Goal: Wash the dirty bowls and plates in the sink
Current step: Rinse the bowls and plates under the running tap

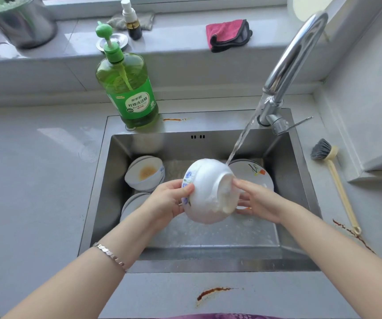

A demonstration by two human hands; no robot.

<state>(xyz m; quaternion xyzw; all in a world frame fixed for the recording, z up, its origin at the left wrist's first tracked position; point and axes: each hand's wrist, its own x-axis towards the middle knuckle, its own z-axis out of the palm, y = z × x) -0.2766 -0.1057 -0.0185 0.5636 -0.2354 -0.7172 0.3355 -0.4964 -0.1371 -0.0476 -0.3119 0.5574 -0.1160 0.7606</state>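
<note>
I have the left hand (173,199) clamped on the rim of the bowl (206,189), thumb on the outside by the blue flowers, so it can carry the weight and turn the bowl. The right hand (261,201) is apart, its fingers fairly straight and laid against the bowl's foot, which I judge is for rubbing the suds off. The bowl hangs over the middle of the sink (208,265), tipped on its side with the foot to the right, so the water stream (243,137) from the faucet (293,61) lands on its foamy outside and runs off.

Under the right hand a plate (252,171) lies in the basin, and at the left stacked bowls (145,172) wait, the top 1 with orange residue, above more plates (132,203). I reckon most of the washing is ahead. The soap bottle (127,88) stands on the back ledge and the brush (332,176) lies on the desk (35,180), both within reach
</note>
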